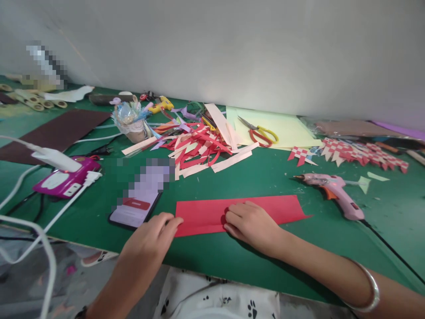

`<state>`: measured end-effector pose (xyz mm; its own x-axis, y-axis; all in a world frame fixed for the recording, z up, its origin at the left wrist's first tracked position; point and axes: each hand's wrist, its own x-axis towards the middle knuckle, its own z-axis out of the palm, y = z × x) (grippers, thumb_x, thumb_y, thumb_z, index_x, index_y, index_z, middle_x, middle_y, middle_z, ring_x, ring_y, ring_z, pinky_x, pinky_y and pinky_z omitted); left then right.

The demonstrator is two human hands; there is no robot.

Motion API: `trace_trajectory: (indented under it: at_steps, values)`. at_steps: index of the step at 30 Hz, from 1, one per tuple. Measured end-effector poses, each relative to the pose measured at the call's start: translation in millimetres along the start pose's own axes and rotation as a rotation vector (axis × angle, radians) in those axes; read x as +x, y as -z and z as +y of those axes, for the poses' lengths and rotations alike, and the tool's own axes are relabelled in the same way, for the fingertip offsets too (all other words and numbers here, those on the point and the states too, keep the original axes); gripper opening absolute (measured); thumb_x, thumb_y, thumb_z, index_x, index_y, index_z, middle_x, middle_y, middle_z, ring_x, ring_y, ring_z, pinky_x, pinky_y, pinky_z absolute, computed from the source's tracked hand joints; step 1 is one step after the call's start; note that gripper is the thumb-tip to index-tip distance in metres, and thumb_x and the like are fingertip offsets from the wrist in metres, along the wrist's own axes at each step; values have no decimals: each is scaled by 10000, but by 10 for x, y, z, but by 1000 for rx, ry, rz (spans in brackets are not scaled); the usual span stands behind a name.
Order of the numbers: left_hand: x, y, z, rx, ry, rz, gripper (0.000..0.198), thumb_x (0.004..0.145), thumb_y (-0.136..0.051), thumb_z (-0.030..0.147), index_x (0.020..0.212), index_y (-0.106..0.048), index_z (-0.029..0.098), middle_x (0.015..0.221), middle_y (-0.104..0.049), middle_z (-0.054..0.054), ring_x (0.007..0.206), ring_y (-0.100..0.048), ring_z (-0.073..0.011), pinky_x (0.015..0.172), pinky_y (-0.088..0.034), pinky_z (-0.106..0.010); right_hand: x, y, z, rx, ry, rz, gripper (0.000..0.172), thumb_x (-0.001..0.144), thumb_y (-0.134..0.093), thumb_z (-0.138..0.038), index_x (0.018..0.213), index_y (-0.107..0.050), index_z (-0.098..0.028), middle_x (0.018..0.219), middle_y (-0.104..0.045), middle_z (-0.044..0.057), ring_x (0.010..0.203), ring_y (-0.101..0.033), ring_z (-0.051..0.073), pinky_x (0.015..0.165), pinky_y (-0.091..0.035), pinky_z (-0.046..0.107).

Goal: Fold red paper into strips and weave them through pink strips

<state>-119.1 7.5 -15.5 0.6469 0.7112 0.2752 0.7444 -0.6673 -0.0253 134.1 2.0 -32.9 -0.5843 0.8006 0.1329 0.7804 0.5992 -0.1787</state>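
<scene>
Red paper flat on green table, nr front edge, prob. mid-fold. L hand pinches its L end; R hand on its middle, fingers curled, can't tell if gripping. Next prob. calls for pressing the crease evenly. Behind: small pot w/ blue frill + clear wrap.
</scene>
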Motion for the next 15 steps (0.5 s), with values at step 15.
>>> trace_trajectory:
  at_steps: [15]
  values:
    - [-24,-5,341,-198,-265,-128,535,879,-412,385,1345,-352,130,1338,-472,-80,1194,-457,-218,955,-400,-325,3,7,-8,18,-7,-8,130,860,-469,-191,765,-556,-175,750,-599,1,645,-510,111,574,-264,265]
